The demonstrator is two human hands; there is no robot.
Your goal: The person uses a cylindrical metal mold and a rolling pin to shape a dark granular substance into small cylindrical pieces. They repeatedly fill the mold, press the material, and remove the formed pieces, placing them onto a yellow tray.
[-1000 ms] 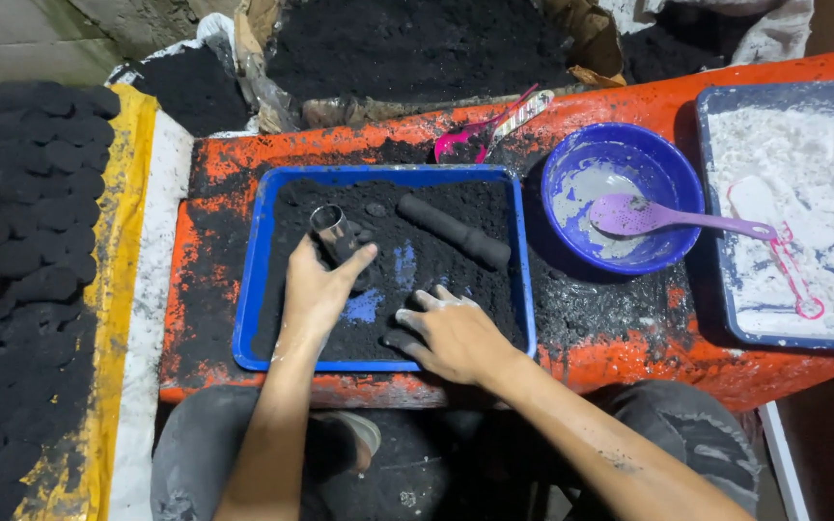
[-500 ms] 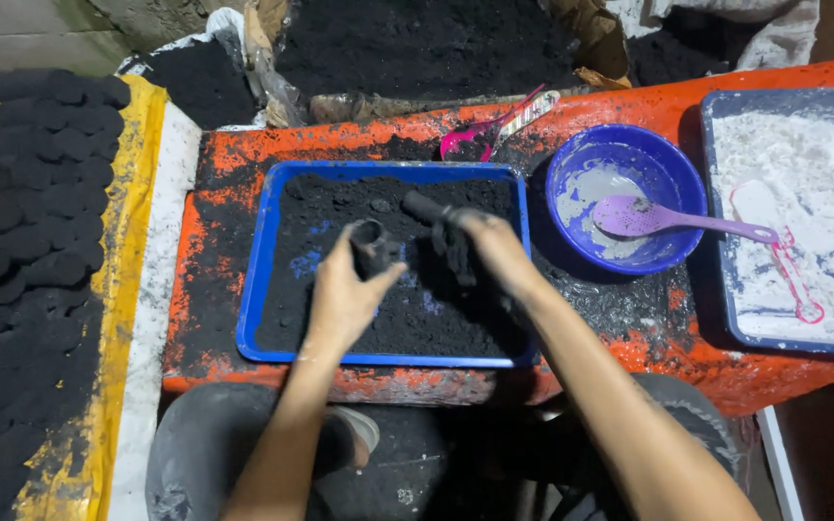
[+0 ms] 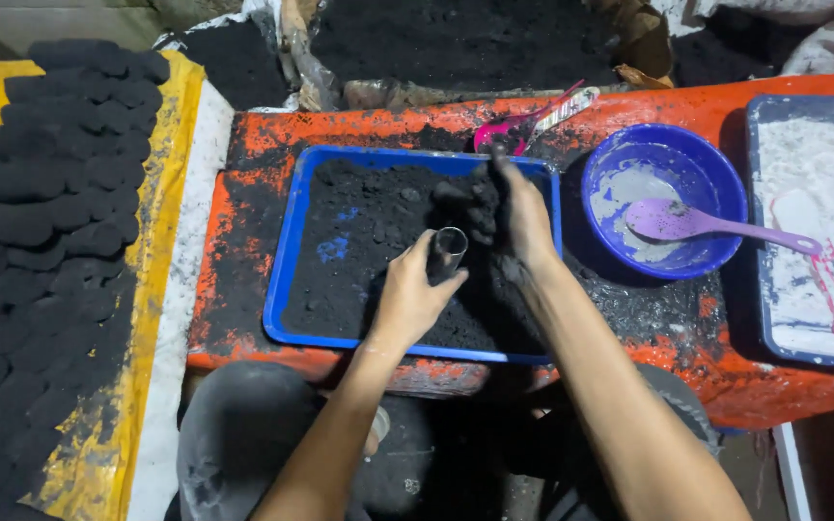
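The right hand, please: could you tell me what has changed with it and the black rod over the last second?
The right hand left the powder at the blue tray's near edge, took hold of the black rod that lay in the tray and lifted it upright beside the metal tube. The left hand kept its grip on that tube. The blue bowl and purple spoon stayed put.

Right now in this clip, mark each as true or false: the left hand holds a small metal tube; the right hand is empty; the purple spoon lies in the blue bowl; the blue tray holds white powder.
1. The left hand holds a small metal tube: true.
2. The right hand is empty: false, it grips a black rod.
3. The purple spoon lies in the blue bowl: true.
4. The blue tray holds white powder: false, it holds black powder.
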